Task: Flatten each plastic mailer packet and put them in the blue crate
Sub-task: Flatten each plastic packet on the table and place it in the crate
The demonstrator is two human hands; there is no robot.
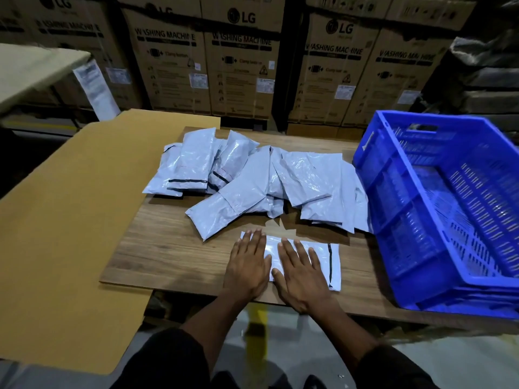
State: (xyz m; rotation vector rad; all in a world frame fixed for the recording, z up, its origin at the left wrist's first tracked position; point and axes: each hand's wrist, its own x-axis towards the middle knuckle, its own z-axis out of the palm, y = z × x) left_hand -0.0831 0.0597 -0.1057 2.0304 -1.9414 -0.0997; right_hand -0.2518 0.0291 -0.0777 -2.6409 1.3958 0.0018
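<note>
A white plastic mailer packet (325, 256) lies flat near the front edge of the wooden table (168, 248). My left hand (248, 265) and my right hand (302, 273) rest palm-down on it side by side, fingers spread, pressing rather than gripping. Behind it sits a loose pile of several more grey-white mailer packets (252, 175), some puffy, overlapping each other. The blue crate (393, 192) stands on the table's right side, tilted slightly, with its perforated floor showing.
A large sheet of brown cardboard (70, 220) covers the left of the work area. Stacked washing machine cartons (241, 66) form a wall behind the table. A pale table (31, 68) stands at far left.
</note>
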